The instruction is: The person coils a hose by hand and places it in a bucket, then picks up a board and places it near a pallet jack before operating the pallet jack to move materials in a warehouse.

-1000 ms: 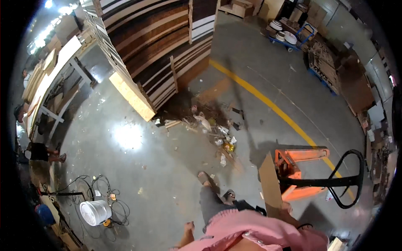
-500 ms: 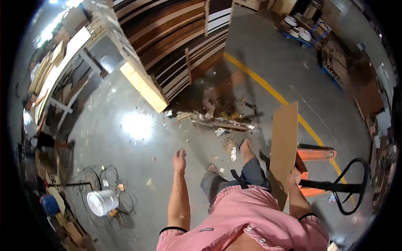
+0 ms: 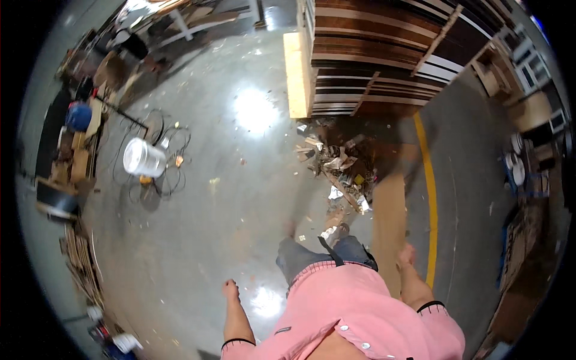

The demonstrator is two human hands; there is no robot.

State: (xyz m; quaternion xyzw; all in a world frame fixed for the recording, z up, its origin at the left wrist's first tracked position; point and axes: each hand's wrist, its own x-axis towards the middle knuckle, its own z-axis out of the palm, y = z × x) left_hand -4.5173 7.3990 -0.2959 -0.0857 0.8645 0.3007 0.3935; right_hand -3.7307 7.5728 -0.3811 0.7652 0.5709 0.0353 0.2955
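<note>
Since the earlier frames the view has swung: the stack of striped panels [image 3: 384, 54], which sat at upper left and centre, now fills the upper right of the frame, and the orange pallet truck that was at lower right has gone out of sight. The white bucket [image 3: 143, 157] has climbed from lower left to the left-middle. The debris pile [image 3: 342, 168] has come closer, now just right of centre.

In the head view, my right hand [image 3: 407, 255] sits at lower right, its fingers closed around the lower end of a long brown board [image 3: 390, 222]. The board stands on edge and runs up the frame toward the debris pile, blurred along its length, so I read it as moving with me. A moment ago it stood taller and farther right; now it lies nearer the yellow floor line [image 3: 429, 198], just to the left of it.

My left hand [image 3: 230, 290] hangs at lower left, empty, over the bare concrete floor [image 3: 240, 198]; the fingers look loosely curled, though they are too small for me to tell for sure.

I judge that I am carrying the board toward the debris and the panel stack.
</note>
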